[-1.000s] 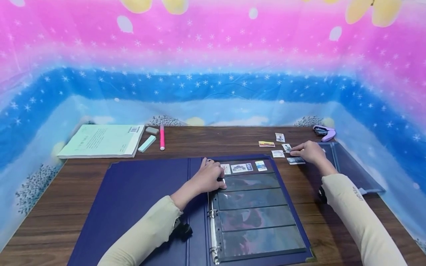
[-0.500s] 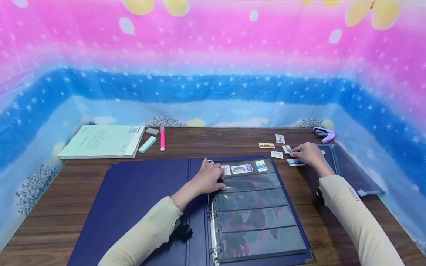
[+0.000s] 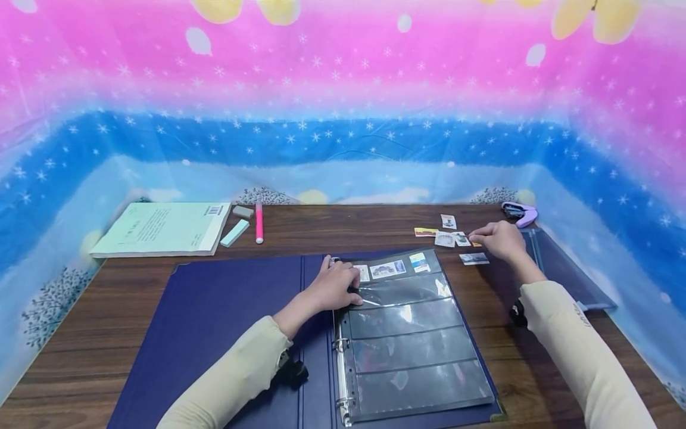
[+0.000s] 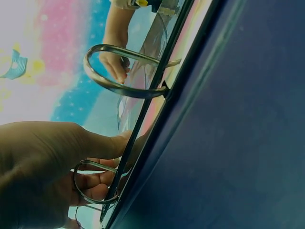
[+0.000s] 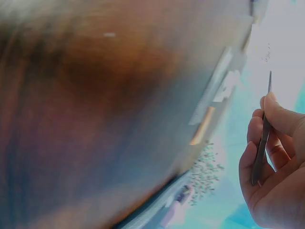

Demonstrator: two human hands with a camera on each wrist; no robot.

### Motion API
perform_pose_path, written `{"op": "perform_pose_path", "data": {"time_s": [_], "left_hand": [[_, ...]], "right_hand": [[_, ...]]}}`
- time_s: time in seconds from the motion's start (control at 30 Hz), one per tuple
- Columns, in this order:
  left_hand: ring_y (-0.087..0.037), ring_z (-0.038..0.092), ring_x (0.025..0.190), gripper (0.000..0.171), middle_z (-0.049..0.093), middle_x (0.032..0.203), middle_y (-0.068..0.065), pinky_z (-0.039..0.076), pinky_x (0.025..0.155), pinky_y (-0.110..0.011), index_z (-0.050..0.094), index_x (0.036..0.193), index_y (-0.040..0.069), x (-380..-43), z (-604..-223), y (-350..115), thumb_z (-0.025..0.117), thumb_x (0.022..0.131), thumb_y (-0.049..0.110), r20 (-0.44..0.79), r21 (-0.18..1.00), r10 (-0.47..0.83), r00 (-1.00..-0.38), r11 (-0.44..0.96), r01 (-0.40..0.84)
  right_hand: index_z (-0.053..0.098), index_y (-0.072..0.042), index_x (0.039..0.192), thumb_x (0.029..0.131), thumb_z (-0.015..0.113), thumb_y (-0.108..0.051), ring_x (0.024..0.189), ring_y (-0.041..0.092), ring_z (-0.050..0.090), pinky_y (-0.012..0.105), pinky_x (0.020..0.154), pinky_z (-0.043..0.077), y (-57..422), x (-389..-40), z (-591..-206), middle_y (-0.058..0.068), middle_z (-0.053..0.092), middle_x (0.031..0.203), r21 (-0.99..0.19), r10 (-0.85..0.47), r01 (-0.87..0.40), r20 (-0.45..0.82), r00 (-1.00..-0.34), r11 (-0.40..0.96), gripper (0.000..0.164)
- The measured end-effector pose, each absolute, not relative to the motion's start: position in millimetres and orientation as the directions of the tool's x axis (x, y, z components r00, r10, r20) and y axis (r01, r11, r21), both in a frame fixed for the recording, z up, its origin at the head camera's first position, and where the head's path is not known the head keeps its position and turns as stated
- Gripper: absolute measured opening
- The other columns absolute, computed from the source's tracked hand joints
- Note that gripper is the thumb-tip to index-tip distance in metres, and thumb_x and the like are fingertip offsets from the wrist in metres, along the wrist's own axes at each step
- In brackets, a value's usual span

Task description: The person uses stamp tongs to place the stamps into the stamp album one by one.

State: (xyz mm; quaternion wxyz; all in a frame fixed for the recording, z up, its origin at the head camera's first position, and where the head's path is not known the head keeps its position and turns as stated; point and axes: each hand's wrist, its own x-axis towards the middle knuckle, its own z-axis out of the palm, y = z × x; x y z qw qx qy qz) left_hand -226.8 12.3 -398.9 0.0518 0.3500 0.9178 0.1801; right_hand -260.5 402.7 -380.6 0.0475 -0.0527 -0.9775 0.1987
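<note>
My left hand (image 3: 336,285) rests at the top of a black pocket page (image 3: 418,345) in an open ring binder (image 3: 241,333). In the left wrist view its thumb and fingers pinch the page edge by the metal rings (image 4: 126,90). Several stamps (image 3: 388,269) sit in the top pocket strip; the left hand partly covers one. My right hand (image 3: 501,241) is above loose stamps on the table. Between its thumb and fingers it holds slim tweezers (image 5: 263,138), clearest in the right wrist view. Near their tip is a pale stamp (image 3: 444,239); whether they grip it, I cannot tell.
A purple stapler (image 3: 525,214) stands at the back right, by a dark zip pouch (image 3: 573,274). Back left are a pale green book (image 3: 161,229), a grey eraser (image 3: 243,212), a mint block (image 3: 234,233) and a pink marker (image 3: 259,223). A printed cloth surrounds the table.
The right hand has risen slightly, and the pale stamp has shifted away from me against its neighbour. An orange stamp shows by the right fingertips. The page's right side has lifted slightly.
</note>
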Motion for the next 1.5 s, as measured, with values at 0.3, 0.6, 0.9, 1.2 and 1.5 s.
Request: {"op": "perform_pose_path", "data": {"time_s": [0.3, 0.6, 0.9, 1.2, 1.5], "left_hand": [[-0.017, 0.051, 0.082, 0.027, 0.058, 0.084, -0.002, 0.012, 0.111, -0.058, 0.059, 0.088, 0.011, -231.4, -401.9, 7.6, 0.076, 0.076, 0.028, 0.027, 0.451, 0.646, -0.763, 0.673, 0.587], [-0.016, 0.05, 0.082, 0.028, 0.058, 0.086, -0.003, 0.011, 0.112, -0.056, 0.062, 0.09, 0.01, -232.6, -404.7, 7.3, 0.077, 0.074, 0.028, 0.006, 0.48, 0.629, -0.778, 0.68, 0.554], [-0.02, 0.046, 0.084, 0.019, 0.055, 0.092, -0.003, 0.012, 0.104, -0.066, 0.059, 0.086, 0.01, -229.7, -400.6, 12.3, 0.07, 0.082, 0.024, -0.011, 0.442, 0.637, -0.771, 0.695, 0.568], [-0.015, 0.041, 0.071, 0.013, 0.056, 0.083, -0.002, 0.022, 0.072, -0.034, 0.059, 0.076, 0.01, -235.0, -401.6, 10.5, 0.054, 0.087, 0.006, 0.065, 0.441, 0.645, -0.762, 0.666, 0.601], [-0.014, 0.044, 0.077, 0.018, 0.052, 0.082, -0.001, 0.022, 0.072, -0.031, 0.055, 0.078, 0.011, -239.9, -407.2, 11.5, 0.048, 0.093, 0.015, 0.017, 0.523, 0.643, -0.765, 0.647, 0.555]], "right_hand": [[0.071, -0.006, 0.103, 0.089, 0.061, -0.032, 0.085, 0.03, 0.06, 0.028, 0.062, 0.039, 379.7, -251.9, -350.0, 0.021, 0.066, 0.111, -0.463, 0.053, -0.009, 0.122, -0.991, 0.886, 0.032], [0.074, -0.009, 0.099, 0.085, 0.067, -0.028, 0.069, 0.021, 0.058, 0.029, 0.059, 0.04, 338.3, -252.5, -345.9, 0.015, 0.071, 0.094, -0.493, -0.04, -0.116, 0.163, -0.986, 0.862, 0.025], [0.074, -0.009, 0.099, 0.085, 0.067, -0.026, 0.08, 0.028, 0.063, 0.029, 0.062, 0.04, 304.0, -249.3, -355.0, 0.015, 0.072, 0.097, -0.58, -0.1, -0.129, 0.081, -0.992, 0.804, 0.023], [0.077, -0.012, 0.088, 0.082, 0.07, -0.022, 0.074, 0.014, 0.064, 0.026, 0.064, 0.046, 272.9, -251.7, -376.8, 0.009, 0.072, 0.089, -0.604, -0.203, -0.172, 0.018, -0.979, 0.778, 0.014], [0.075, -0.003, 0.09, 0.082, 0.068, -0.014, 0.06, 0.012, 0.06, 0.027, 0.053, 0.039, 261.4, -252.7, -382.9, 0.015, 0.072, 0.089, -0.656, -0.301, -0.155, -0.116, -0.946, 0.738, 0.015]]}}
